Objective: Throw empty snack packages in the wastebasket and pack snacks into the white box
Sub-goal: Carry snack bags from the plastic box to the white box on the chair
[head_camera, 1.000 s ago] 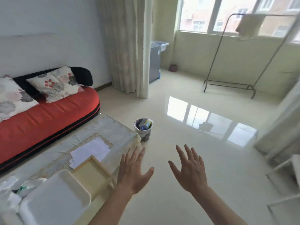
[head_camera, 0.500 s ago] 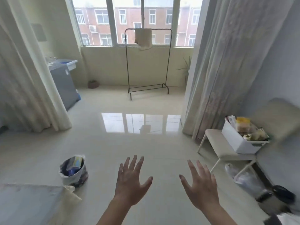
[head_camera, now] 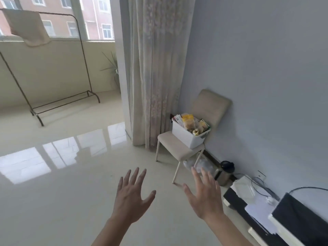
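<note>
The white box sits on the seat of a beige chair that stands against the grey wall, just beside the hanging curtain. The box is filled above its rim with snack packages, among them yellow and clear wrappers; individual labels are too blurred to read. A clear plastic bag lies on the floor under the chair. Near the chair's rear leg, a metal kettle with a black lid stands on the floor against the wall.

Both hands are raised in the foreground, backs toward the camera, over the glossy tiled floor. The left hand has its fingers spread wide and holds nothing. The right hand also has its fingers spread and is empty; it overlaps the chair's front leg in the view. Neither hand touches the box or the chair.

At lower right, a low black unit carries white papers and a dark screen, with cables running along the wall. At far left, a metal clothes rack with a towel draped over it stands before the window.
</note>
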`<state>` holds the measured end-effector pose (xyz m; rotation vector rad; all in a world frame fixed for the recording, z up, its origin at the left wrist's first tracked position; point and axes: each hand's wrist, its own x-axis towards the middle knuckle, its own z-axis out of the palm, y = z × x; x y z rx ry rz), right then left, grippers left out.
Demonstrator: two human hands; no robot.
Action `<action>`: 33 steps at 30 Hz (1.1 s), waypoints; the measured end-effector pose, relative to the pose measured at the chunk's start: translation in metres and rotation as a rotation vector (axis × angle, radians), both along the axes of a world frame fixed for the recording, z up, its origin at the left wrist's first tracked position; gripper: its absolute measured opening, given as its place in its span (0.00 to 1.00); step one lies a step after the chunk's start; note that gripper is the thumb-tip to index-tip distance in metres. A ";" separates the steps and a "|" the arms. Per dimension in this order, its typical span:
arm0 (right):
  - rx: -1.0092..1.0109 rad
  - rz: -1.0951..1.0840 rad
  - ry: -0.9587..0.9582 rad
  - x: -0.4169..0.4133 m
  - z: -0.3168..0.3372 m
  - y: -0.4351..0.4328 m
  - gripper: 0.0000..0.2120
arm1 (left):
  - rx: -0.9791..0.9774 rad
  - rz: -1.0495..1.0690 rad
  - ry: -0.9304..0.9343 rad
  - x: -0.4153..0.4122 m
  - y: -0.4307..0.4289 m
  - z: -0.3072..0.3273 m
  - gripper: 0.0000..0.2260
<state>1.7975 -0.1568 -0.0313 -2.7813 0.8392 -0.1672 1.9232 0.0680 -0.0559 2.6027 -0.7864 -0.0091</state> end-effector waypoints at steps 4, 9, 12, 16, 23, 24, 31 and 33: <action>0.029 -0.110 -0.008 0.021 -0.008 -0.019 0.40 | 0.012 -0.091 0.005 0.038 -0.030 -0.005 0.40; 0.051 -0.199 0.022 0.059 -0.027 -0.054 0.37 | 0.033 -0.170 0.016 0.092 -0.074 -0.013 0.41; 0.073 -0.234 0.026 0.094 -0.037 -0.079 0.35 | 0.042 -0.211 0.003 0.128 -0.102 -0.015 0.41; 0.096 -0.263 -0.017 0.159 -0.049 -0.123 0.41 | 0.060 -0.232 -0.019 0.194 -0.146 -0.013 0.41; 0.101 -0.274 0.005 0.277 -0.052 -0.221 0.43 | 0.074 -0.209 -0.034 0.320 -0.229 -0.003 0.41; 0.097 -0.272 0.017 0.291 -0.050 -0.235 0.41 | 0.072 -0.203 -0.029 0.335 -0.241 -0.004 0.41; 0.075 -0.271 0.038 0.369 -0.046 -0.296 0.38 | 0.071 -0.245 0.018 0.420 -0.309 -0.018 0.41; 0.090 -0.293 0.048 0.390 -0.053 -0.307 0.38 | 0.085 -0.272 0.024 0.447 -0.327 -0.026 0.41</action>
